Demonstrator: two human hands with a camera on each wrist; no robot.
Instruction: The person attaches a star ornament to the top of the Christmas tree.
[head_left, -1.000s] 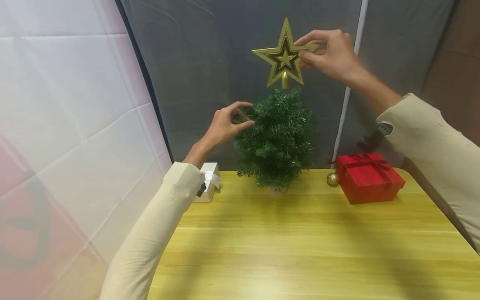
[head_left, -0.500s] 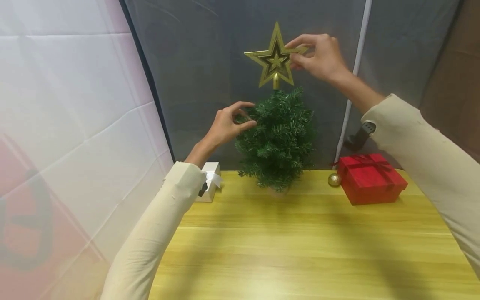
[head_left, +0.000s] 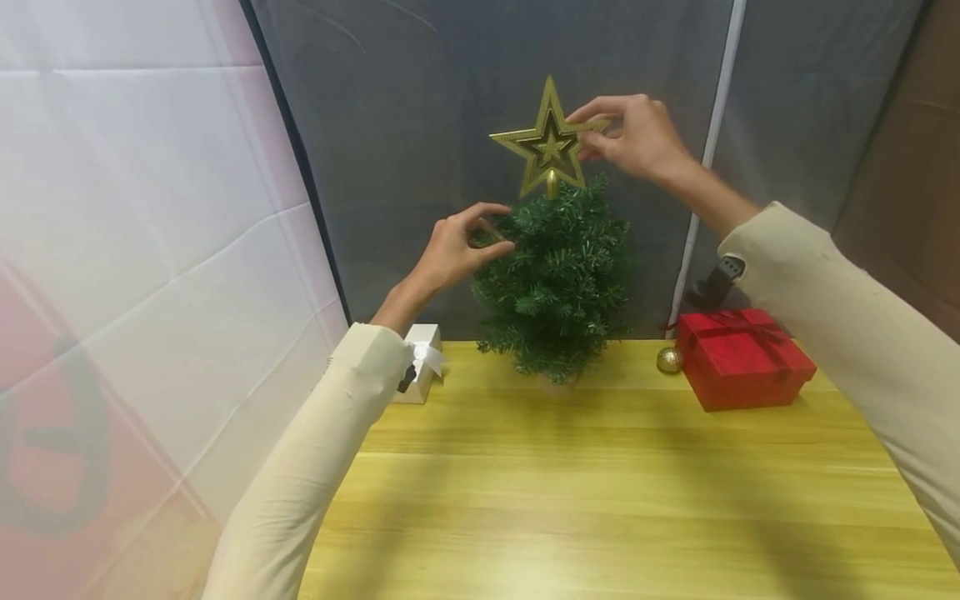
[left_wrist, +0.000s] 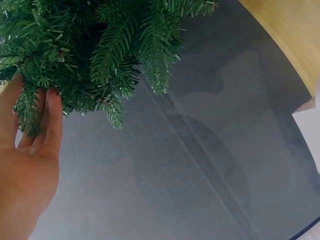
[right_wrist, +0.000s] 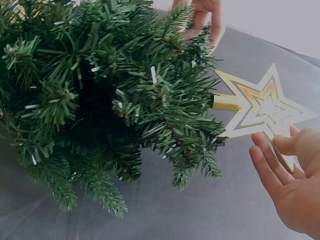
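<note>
A small green Christmas tree (head_left: 558,275) stands upright on the wooden table (head_left: 555,492). My right hand (head_left: 641,143) pinches one point of a gold star tree topper (head_left: 550,148), thumb on one side and fingers on the other. The star's tubular base (right_wrist: 227,102) meets the tips of the top branches; how far the tree's tip reaches into it is hidden. At the tree's upper left, my left hand (head_left: 453,248) holds the foliage, and a branch tip (left_wrist: 29,112) lies between its thumb and fingers.
A red gift box (head_left: 742,358) with a dark ribbon sits at the right rear, a gold bauble (head_left: 669,360) beside it. Behind my left sleeve is a white box (head_left: 423,342) with a white bow. Grey cloth (head_left: 420,125) hangs behind the table.
My right hand has brought the star left and then down, so its base now meets the treetop. My left hand has stayed at the foliage.
</note>
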